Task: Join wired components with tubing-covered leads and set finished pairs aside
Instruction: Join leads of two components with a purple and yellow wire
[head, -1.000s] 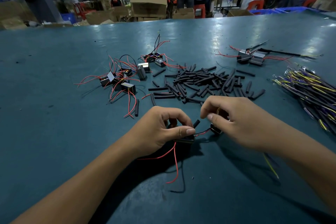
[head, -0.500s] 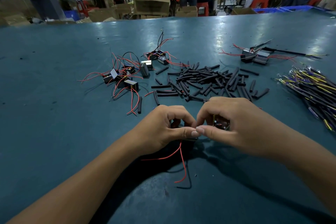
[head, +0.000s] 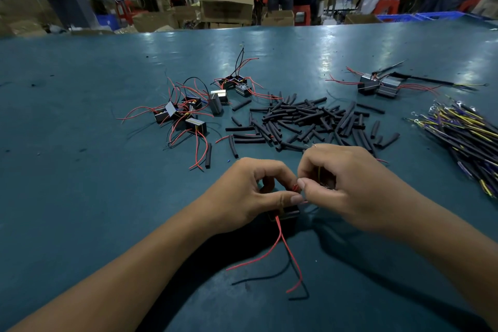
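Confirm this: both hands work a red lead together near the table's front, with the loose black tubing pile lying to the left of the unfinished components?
Not quite. The head view shows the tubing pile to the right of the unfinished components. Both hands, left and right, do work the red lead.

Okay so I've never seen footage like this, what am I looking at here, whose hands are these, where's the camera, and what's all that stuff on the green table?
There is no machine here. A person wears one camera on the head, looking forward and down, so both arms reach in from the bottom of the picture. The left hand grips a small black wired component and pinches a red lead; its other red leads trail toward the viewer. The right hand pinches where the leads meet. What else it holds is hidden.

On the green table lie loose black tubing pieces in the middle, more red-wired components to the left, a pair of components far right, and a bundle of yellow-and-purple leads at the right edge.
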